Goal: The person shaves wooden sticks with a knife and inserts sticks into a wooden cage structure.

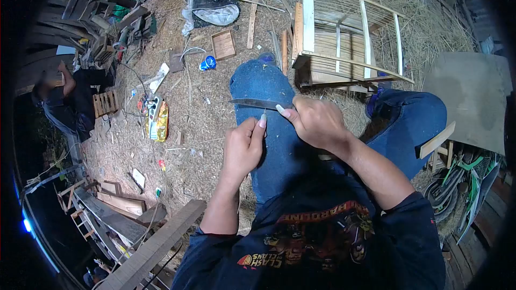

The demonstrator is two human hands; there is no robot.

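Observation:
My right hand (320,122) is closed round the grip end of a knife (255,103), its thumb lying along the blade. The dark blade points left, level above my bent knee in blue jeans (260,80). Just below the blade, my left hand (244,142) is closed, thumb up against the curled index finger. A tiny thin tip shows above that thumb, too small to name. The thumb is close under the blade; I cannot tell whether they touch.
A slatted wooden cage (365,56) stands ahead to the right on straw. A shallow wooden box (223,44), blue packet (207,63) and yellow bag (157,122) lie ahead-left. A wooden beam (156,247) crosses at lower left. Another person (64,99) sits far left.

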